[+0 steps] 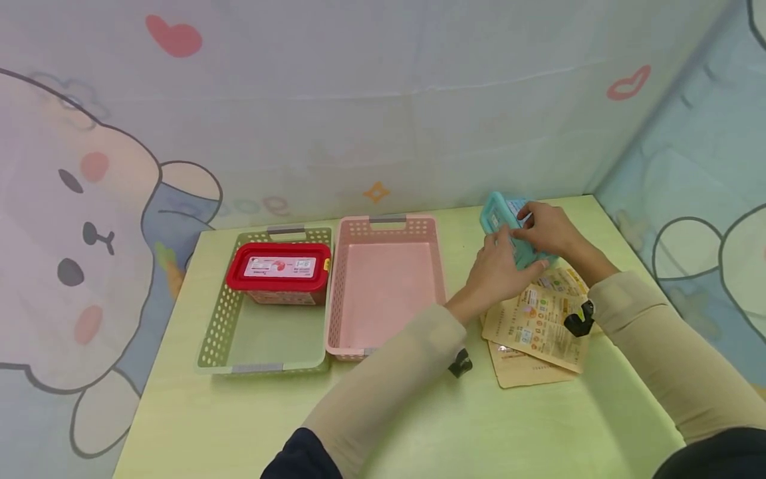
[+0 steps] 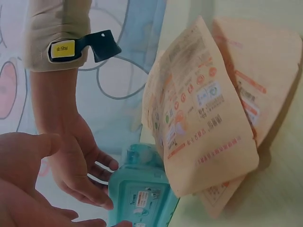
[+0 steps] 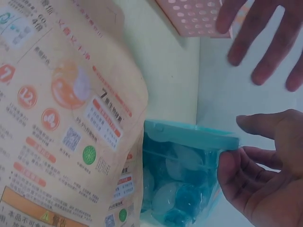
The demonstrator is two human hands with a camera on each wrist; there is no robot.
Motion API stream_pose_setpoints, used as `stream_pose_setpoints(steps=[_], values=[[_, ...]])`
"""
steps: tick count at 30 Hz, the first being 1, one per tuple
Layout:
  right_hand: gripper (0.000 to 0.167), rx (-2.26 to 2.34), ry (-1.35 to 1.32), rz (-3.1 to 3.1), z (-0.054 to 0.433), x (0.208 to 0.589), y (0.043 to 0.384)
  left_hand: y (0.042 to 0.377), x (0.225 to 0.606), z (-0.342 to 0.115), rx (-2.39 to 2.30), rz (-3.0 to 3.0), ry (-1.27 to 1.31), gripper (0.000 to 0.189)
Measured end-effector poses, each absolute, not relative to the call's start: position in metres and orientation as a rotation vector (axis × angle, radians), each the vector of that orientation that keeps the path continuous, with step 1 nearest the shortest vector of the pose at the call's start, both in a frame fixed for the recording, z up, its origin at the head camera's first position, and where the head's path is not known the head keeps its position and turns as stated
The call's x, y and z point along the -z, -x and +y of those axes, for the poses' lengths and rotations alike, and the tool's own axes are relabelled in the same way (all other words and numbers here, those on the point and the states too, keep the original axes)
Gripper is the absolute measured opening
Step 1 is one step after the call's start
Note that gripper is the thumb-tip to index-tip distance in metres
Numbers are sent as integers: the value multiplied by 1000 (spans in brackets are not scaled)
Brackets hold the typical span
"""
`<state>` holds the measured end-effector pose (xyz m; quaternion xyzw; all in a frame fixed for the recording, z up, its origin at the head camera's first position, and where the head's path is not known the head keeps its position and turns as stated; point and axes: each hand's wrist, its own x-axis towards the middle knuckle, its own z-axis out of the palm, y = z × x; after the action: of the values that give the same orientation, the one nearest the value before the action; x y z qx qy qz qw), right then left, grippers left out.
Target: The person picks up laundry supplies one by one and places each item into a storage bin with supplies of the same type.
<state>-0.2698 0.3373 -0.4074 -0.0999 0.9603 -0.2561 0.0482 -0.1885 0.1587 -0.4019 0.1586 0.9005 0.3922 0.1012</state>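
Observation:
A teal lidded tub of laundry pods (image 1: 509,223) is tilted at the table's back right, its lid turned toward the left hand. Blue and white pods show through its clear wall in the right wrist view. My right hand (image 3: 270,175) touches the tub's end, with fingers bent at the lid's corner and the thumb raised apart. Beside the lid, my left hand (image 1: 498,269) has its fingers extended; in the right wrist view they look apart from the tub. Tan printed pouches (image 1: 538,326) lie overlapping just in front of the tub.
A pink basket (image 1: 335,313) stands left of the hands. Left of it, a green basket (image 1: 209,342) holds a red-lidded tub (image 1: 278,266) near its back. Patterned cloth (image 1: 383,120) hangs behind the table, and another cloth side rises at the right.

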Motion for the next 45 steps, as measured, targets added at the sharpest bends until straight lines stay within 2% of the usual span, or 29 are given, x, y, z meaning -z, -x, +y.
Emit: stream_pose_setpoints(steps=[15,22,32,40,45], values=[[37,809,233,2857,332,406,269,190,427,186,-1325,2459,-284,82],[30,866,198,2797,325,403,268,184,434,192,-1308,2452,-322,73],[20,807,145,2839,318,402,269,183,438,195,-1305,2492,-310,75],[35,775,140,2886,323,409,270,182,438,193,-1338,2461,-300,73],[37,849,99,2871,329,406,269,182,434,190,-1342,2474,-311,75]])
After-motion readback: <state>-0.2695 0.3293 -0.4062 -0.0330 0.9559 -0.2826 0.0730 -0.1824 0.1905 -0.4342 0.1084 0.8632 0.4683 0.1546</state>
